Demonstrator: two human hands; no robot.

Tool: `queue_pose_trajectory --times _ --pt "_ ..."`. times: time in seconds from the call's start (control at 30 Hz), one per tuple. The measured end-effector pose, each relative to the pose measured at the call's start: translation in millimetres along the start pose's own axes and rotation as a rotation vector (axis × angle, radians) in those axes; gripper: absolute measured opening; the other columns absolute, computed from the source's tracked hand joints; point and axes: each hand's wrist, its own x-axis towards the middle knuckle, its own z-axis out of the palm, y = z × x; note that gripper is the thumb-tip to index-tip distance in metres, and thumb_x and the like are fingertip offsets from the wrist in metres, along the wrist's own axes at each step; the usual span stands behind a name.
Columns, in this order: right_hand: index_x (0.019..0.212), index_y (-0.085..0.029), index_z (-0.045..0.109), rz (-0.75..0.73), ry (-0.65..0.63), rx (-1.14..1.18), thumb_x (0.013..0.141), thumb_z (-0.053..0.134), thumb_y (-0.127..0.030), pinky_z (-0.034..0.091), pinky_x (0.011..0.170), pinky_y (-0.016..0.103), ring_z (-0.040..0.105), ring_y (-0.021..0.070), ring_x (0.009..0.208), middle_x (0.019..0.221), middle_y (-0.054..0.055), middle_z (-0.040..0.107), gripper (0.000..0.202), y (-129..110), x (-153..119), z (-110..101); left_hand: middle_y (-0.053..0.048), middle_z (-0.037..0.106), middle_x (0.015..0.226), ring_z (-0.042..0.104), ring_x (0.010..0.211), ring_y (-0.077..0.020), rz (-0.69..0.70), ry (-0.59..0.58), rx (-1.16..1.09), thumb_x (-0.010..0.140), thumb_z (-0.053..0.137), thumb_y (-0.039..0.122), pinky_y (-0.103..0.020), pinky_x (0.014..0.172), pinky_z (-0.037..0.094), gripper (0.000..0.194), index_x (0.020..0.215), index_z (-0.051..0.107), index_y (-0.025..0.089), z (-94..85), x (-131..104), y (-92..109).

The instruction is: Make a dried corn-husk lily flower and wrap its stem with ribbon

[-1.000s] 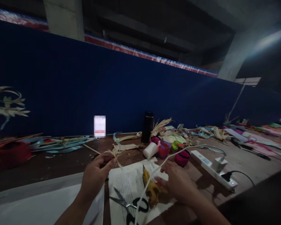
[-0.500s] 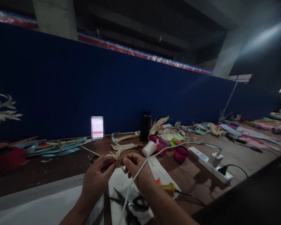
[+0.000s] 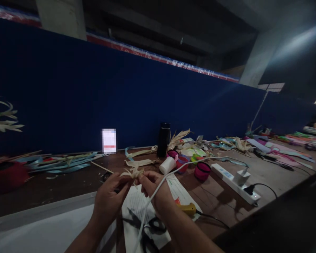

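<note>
Two hands meet over the desk (image 3: 206, 200), and between their fingertips sits a pale husk piece (image 3: 134, 172), its narrow strips fanning upward and outward. The left hand (image 3: 105, 198) pinches it from one side between thumb and curled fingers, probably so that the gathered strips stay bunched. From the other side the right hand (image 3: 162, 198) pinches its edge, the fingertips nearly touching the left's; such a grip seems to suit thin, limp material, steadying it while leaving the strips free. The piece is held above the far end of a printed sheet (image 3: 131, 202), which perhaps shields the desk from glue, since a yellow glue gun (image 3: 190, 209) lies partly on it behind the right forearm. Scissors (image 3: 147, 227) rest on the same sheet between the forearms, seemingly for easy reach. A white cable (image 3: 147, 205) passes in front of the right wrist. Farther right, a power strip (image 3: 223, 177) lies near the edge, likely to keep plugs handy. Beyond the hands, a white roll (image 3: 167, 166) lies tipped beside a black bottle (image 3: 163, 142).
</note>
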Motion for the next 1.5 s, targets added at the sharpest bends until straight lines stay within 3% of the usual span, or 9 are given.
queue_pose_trajectory --times 0.4,0.67,0.87,1.1,1.27,1.5 --pt "0.06 -0.014 0.063 0.017 0.041 -0.08 0.069 0.06 -0.029 0.025 0.036 0.018 0.038 0.0054 0.039 0.049 -0.003 0.055 0.017 -1 -2 2 -0.002 0.062 0.073 0.057 0.071 -0.0162 0.17 0.066 0.139 0.081 0.052 0.034 -0.026 0.065 0.045 0.019 0.077 0.066 0.021 -2.0 0 7" --pt "0.06 -0.014 0.063 0.05 0.108 0.012 0.064 0.064 -0.031 0.022 0.034 0.019 0.034 0.0045 0.034 0.05 -0.001 0.06 0.018 8 0 8 -0.006 0.063 0.077 0.055 0.078 -0.0191 0.336 0.187 0.269 0.082 0.052 0.027 -0.03 0.072 0.043 0.015 0.079 0.065 0.018 0.8 -5 -1" --pt "0.061 -0.013 0.064 0.081 0.097 0.043 0.065 0.064 -0.031 0.022 0.037 0.019 0.034 0.0043 0.037 0.053 0.0 0.061 0.018 5 -4 11 -0.008 0.063 0.082 0.055 0.083 -0.0212 0.423 0.21 0.383 0.082 0.053 0.024 -0.033 0.078 0.042 0.012 0.082 0.063 0.017 -2.7 -8 3" --pt "0.06 -0.014 0.063 0.084 0.083 0.017 0.065 0.064 -0.038 0.018 0.034 0.019 0.031 0.005 0.033 0.037 -0.006 0.044 0.024 5 -1 12 -0.007 0.064 0.081 0.055 0.079 -0.0199 0.496 0.244 0.452 0.08 0.055 0.019 -0.032 0.076 0.044 0.009 0.085 0.063 0.017 -7.3 -9 12" --pt "0.056 -0.014 0.062 0.09 0.083 0.028 0.064 0.062 -0.03 0.018 0.035 0.019 0.031 0.0046 0.034 0.037 -0.006 0.046 0.018 -1 -2 10 -0.009 0.065 0.082 0.055 0.079 -0.0211 0.587 0.266 0.455 0.077 0.058 0.014 -0.034 0.074 0.046 0.013 0.089 0.062 0.014 -8.4 -8 16" --pt "0.057 -0.014 0.063 0.086 0.048 0.059 0.064 0.062 -0.03 0.018 0.036 0.02 0.031 0.0047 0.035 0.038 -0.006 0.044 0.018 -5 -5 8 -0.009 0.066 0.083 0.055 0.078 -0.0212 0.582 0.266 0.455 0.075 0.061 0.014 -0.034 0.074 0.046 0.015 0.09 0.062 0.014 -7.1 -9 13"
